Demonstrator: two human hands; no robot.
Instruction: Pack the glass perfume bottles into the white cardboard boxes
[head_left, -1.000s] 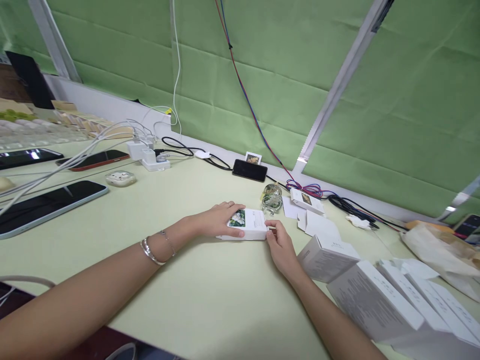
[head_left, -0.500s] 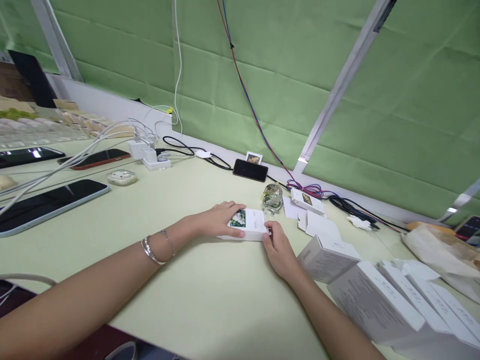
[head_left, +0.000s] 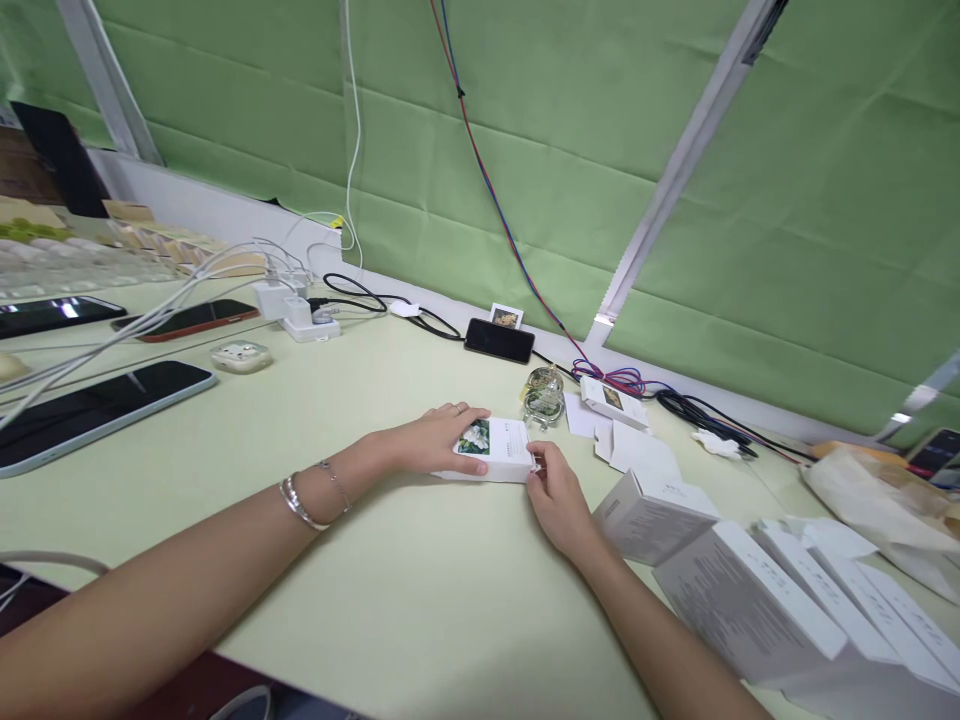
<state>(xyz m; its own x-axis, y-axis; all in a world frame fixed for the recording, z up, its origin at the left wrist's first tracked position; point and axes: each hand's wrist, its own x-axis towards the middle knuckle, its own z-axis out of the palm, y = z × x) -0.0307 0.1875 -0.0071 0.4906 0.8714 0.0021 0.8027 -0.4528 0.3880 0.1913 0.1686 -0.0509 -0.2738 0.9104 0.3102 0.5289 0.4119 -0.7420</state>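
Carton (head_left: 512,438) of white cardboard, oblong, white-flower picture on top: lies flat on the smooth pale green table (head_left: 405,590), between front and back edges. Bare left hand (head_left: 433,442): clasps its left end, thumb along the near side. Bare right hand (head_left: 555,490): thumb and forefinger pinch its right end. Shiny clear rounded object (head_left: 544,396): behind, toward the back edge. Flat black rectangular phone (head_left: 499,341): at the back edge. Printed white cardboard boxes (head_left: 742,600): leaning row, right of the right forearm.
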